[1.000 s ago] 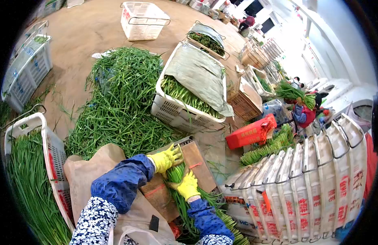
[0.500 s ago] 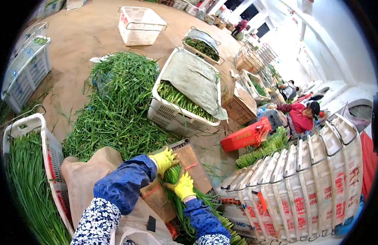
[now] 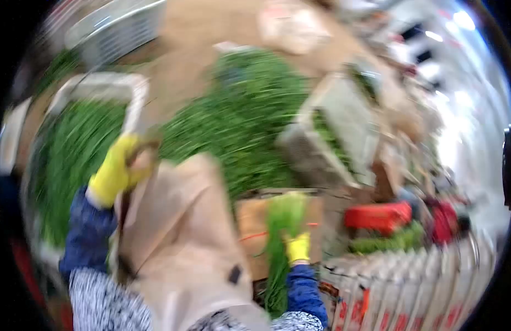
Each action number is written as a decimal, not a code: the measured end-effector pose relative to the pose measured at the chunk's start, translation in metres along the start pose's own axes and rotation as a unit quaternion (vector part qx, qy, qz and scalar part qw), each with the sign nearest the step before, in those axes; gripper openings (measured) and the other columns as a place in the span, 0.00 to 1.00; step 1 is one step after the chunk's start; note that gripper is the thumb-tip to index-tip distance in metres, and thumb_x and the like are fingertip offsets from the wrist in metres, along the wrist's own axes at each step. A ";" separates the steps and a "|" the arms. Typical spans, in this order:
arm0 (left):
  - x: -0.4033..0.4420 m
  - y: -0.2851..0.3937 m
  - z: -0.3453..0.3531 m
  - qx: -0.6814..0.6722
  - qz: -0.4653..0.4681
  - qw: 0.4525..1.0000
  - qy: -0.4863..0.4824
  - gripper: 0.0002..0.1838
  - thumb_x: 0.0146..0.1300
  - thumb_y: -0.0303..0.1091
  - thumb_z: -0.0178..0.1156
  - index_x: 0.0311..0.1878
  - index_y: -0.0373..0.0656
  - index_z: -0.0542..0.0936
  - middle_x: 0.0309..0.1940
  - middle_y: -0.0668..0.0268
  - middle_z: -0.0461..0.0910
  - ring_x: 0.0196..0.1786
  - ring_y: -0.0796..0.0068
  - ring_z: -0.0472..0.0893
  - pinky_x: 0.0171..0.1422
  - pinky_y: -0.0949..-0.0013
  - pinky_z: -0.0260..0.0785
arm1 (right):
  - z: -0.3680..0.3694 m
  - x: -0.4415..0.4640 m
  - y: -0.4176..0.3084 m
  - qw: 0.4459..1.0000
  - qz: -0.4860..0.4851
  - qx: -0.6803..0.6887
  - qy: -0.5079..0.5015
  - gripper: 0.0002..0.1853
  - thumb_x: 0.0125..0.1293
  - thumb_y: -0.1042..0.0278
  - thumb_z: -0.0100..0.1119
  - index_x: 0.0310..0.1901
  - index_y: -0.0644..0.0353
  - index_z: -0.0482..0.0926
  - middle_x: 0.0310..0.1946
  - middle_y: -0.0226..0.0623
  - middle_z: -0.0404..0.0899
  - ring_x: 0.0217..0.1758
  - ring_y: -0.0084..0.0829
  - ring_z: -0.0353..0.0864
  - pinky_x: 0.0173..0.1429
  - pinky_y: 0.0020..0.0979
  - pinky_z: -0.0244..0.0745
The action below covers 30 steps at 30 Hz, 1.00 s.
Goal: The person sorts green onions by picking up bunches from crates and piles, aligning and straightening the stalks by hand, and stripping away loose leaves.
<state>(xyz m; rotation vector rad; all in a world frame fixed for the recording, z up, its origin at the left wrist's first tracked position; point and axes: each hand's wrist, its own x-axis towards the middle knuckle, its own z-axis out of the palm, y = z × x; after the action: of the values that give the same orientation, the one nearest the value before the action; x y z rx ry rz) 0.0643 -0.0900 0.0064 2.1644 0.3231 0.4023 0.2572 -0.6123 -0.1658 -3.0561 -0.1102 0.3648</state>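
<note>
Near the lower middle, my right hand (image 3: 297,248) in a yellow glove is closed on a bunch of green chives (image 3: 277,229). The bunch lies over a brown board (image 3: 252,218), its pale end pointing away from me and its leaves trailing toward me. My left hand (image 3: 113,171), also gloved in yellow, is raised at the left beside a white crate (image 3: 136,96) filled with long green chives (image 3: 78,149). Its fingers look curled around a small brownish thing (image 3: 144,157), too blurred to name.
A heap of loose greens (image 3: 239,121) covers the floor ahead. Right of it stands a white crate with a grey cloth (image 3: 346,118) over its greens. A red box (image 3: 378,215), a row of stacked white crates (image 3: 410,292) and a person in red (image 3: 444,220) are at the right.
My left hand has left the bunch and swung left toward the filled crate. The right hand still grips the bunch. The view has turned left and is blurred.
</note>
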 end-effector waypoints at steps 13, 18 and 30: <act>-0.191 -0.119 -0.118 -0.054 -0.198 0.870 0.449 0.16 0.65 0.29 0.65 0.55 0.38 0.80 0.42 0.67 0.84 0.45 0.83 0.79 0.54 0.78 0.71 | -0.108 -0.034 -0.111 0.906 -0.164 0.384 0.063 0.35 0.67 0.63 0.59 0.72 0.66 0.58 0.68 0.50 0.67 0.66 0.44 0.70 0.69 0.39 0.67; -0.250 -0.113 -0.122 0.102 -0.344 0.843 0.401 0.21 0.63 0.38 0.66 0.56 0.36 0.78 0.43 0.65 0.83 0.42 0.77 0.80 0.50 0.73 0.72 | -0.121 -0.016 -0.191 0.869 -0.283 0.405 -0.006 0.31 0.70 0.66 0.54 0.71 0.68 0.59 0.69 0.50 0.65 0.69 0.45 0.67 0.72 0.40 0.63; -0.293 -0.101 -0.078 0.382 -0.469 0.796 0.018 0.56 0.45 0.64 0.69 0.67 0.29 0.63 0.45 0.43 0.80 0.55 0.45 0.77 0.62 0.56 0.65 | -0.082 -0.164 -0.530 0.463 -0.874 0.064 -0.134 0.40 0.51 0.66 0.69 0.68 0.58 0.66 0.64 0.47 0.69 0.68 0.53 0.66 0.69 0.47 0.62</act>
<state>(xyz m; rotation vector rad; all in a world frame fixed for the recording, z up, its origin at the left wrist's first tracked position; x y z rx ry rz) -0.2426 -0.0833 -0.0815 2.3725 1.7313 -0.3330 0.0839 -0.1022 -0.0117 -1.1610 -2.4921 0.4607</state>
